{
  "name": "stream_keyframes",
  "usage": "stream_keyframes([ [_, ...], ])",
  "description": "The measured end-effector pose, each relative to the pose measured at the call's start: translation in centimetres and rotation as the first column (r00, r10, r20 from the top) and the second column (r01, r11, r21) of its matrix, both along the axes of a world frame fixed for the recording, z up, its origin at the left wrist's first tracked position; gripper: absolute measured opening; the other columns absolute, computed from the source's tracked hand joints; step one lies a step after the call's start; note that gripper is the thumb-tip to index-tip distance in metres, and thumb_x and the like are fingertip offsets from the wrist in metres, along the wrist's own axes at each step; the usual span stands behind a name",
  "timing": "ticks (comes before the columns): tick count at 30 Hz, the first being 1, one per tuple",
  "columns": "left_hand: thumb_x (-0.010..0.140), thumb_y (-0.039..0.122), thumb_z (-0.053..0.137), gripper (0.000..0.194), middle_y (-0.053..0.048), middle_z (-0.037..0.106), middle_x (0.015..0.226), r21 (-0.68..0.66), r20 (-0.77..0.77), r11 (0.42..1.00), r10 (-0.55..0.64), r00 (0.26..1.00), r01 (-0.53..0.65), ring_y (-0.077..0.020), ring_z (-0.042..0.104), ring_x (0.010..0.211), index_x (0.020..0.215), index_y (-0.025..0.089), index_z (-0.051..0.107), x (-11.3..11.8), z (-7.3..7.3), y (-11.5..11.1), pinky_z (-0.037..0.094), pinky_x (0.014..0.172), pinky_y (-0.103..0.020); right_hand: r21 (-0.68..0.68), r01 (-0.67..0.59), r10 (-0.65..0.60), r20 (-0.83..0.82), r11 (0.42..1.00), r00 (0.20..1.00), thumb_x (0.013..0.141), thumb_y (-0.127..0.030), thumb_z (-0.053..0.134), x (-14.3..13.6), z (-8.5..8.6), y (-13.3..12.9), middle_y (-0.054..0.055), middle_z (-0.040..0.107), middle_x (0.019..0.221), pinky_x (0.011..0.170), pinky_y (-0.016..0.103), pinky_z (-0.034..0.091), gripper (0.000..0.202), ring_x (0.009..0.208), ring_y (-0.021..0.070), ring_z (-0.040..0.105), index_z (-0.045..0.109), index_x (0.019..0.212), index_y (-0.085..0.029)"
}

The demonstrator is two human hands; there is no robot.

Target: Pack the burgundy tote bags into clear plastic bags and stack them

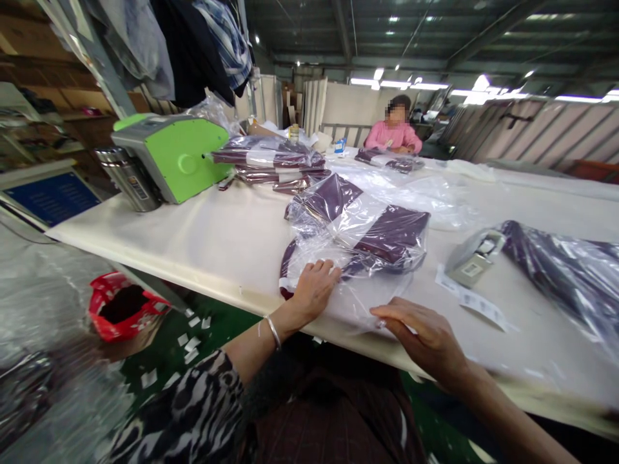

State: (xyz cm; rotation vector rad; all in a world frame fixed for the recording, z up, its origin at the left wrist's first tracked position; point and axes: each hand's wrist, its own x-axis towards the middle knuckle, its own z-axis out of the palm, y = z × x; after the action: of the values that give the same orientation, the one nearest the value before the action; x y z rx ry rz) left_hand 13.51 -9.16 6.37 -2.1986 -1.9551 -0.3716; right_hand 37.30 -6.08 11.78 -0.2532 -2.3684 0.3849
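Folded dark maroon garments in clear plastic bags [394,232] lie on the pale table in front of me, one on top of another. My left hand [316,287] rests on the clear plastic near the table's front edge, its fingers spread and palm down. Between the fingertips and thumb of my right hand [418,332] is an edge of the clear plastic, pinched just right of the bags. A curved maroon edge with a white strip shows beside my left hand.
A green and grey machine [184,158] and a steel flask [129,180] stand at the left. Bagged garments [275,154] are stacked behind. At right lie a small box [471,267], labels [483,310] and dark bagged fabric [556,264]. A person in pink [393,134] sits across the table.
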Motion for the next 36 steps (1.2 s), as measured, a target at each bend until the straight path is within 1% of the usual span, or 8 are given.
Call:
stream_keyframes([
  [6,0.094,0.014,0.051,0.017,-0.011,0.064,0.106,-0.111,0.03,0.991,-0.074,0.997,0.077,-0.0275,0.056,0.102,0.102,0.018,0.066,-2.5,0.3,0.2,0.045,0.085,-0.04,-0.193,0.108,-0.122,-0.058,0.975,0.991,0.099,-0.02,0.054,-1.4,0.8,0.7,-0.003,0.07,0.069,0.059,0.019,0.051,0.016,0.059,0.0106,0.066,0.069,0.102,-0.022],
  [12,0.083,0.018,0.067,0.005,-0.006,0.065,0.101,-0.218,0.418,0.942,-0.145,0.897,0.254,-0.0218,0.057,0.098,0.08,0.018,0.071,-6.1,1.4,1.5,0.045,0.087,-0.032,-0.23,0.32,-0.355,-0.132,0.919,0.926,0.098,-0.035,0.056,-9.3,1.6,9.5,0.004,0.074,0.087,0.074,0.027,0.052,0.023,0.078,0.0172,0.068,0.073,0.093,-0.02],
  [15,0.079,0.023,0.07,0.006,-0.003,0.062,0.093,-0.273,0.659,0.91,-0.058,0.75,0.311,-0.0173,0.06,0.088,0.079,0.017,0.07,-8.1,1.8,2.0,0.046,0.08,-0.027,-0.135,0.333,-0.331,0.032,0.933,0.943,0.097,-0.031,0.054,-13.0,-0.4,15.0,0.007,0.074,0.094,0.084,0.03,0.049,0.024,0.089,0.0197,0.068,0.075,0.093,-0.02],
  [18,0.082,0.023,0.065,0.011,-0.001,0.059,0.084,-0.231,0.703,0.955,0.033,0.711,0.184,-0.015,0.058,0.079,0.074,0.016,0.065,-9.2,1.1,1.6,0.044,0.074,-0.026,-0.136,0.389,-0.355,0.219,0.911,0.909,0.096,-0.029,0.054,-14.8,-3.4,18.3,0.007,0.075,0.098,0.086,0.03,0.047,0.024,0.092,0.0202,0.067,0.076,0.096,-0.021],
  [23,0.095,0.025,0.051,0.025,-0.004,0.063,0.086,-0.261,0.599,0.94,-0.021,0.801,0.22,-0.0176,0.059,0.085,0.075,0.018,0.065,-9.4,0.0,-0.8,0.045,0.081,-0.029,-0.175,0.42,-0.364,0.281,0.89,0.888,0.094,-0.033,0.058,-15.3,-6.3,19.3,0.006,0.073,0.096,0.082,0.029,0.047,0.022,0.087,0.0193,0.066,0.078,0.094,-0.023],
  [26,0.094,0.026,0.052,0.023,-0.006,0.068,0.107,-0.248,0.722,0.928,-0.014,0.692,0.278,-0.0177,0.063,0.095,0.11,0.021,0.068,-10.1,1.4,-0.6,0.048,0.085,-0.029,-0.253,0.435,-0.379,0.242,0.864,0.893,0.09,-0.037,0.061,-15.4,-6.5,19.1,0.006,0.073,0.091,0.081,0.03,0.047,0.023,0.084,0.0196,0.066,0.078,0.088,-0.022],
  [29,0.091,0.026,0.056,0.033,-0.008,0.069,0.116,-0.186,0.759,0.967,0.028,0.651,0.174,-0.0187,0.065,0.097,0.123,0.02,0.064,-10.7,3.1,2.9,0.051,0.085,-0.03,-0.358,0.441,-0.386,0.218,0.823,0.896,0.087,-0.039,0.063,-15.6,-6.6,19.3,0.005,0.073,0.086,0.079,0.032,0.047,0.022,0.081,0.02,0.065,0.076,0.084,-0.021],
  [36,0.084,0.026,0.066,0.027,-0.008,0.072,0.102,-0.222,0.526,0.971,0.039,0.85,0.092,-0.0224,0.066,0.092,0.108,0.016,0.072,-9.1,2.4,16.0,0.05,0.083,-0.032,-0.475,0.492,-0.426,0.246,0.73,0.87,0.081,-0.043,0.067,-15.6,-6.9,19.9,0.001,0.067,0.073,0.07,0.03,0.043,0.025,0.07,0.0179,0.061,0.071,0.085,-0.019],
])
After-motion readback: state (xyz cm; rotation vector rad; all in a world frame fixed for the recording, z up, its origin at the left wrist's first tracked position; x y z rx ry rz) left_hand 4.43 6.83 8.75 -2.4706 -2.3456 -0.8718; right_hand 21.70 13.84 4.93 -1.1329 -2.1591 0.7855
